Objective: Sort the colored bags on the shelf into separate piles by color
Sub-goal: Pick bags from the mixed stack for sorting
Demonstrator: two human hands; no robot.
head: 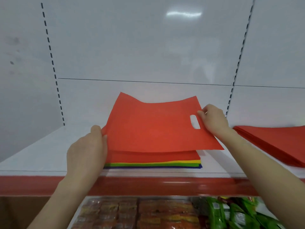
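A flat red bag with a cut-out handle slot is lifted off a mixed stack on the white shelf. Below it the stack shows more red, then yellow, green and blue layers. My right hand pinches the bag's right edge beside the handle slot. My left hand grips the left edge of the red layers. A separate pile of red bags lies on the shelf at the far right.
The shelf has a red front strip and a white back panel with slotted uprights. On the lower shelf lie orange packaged goods and green packets.
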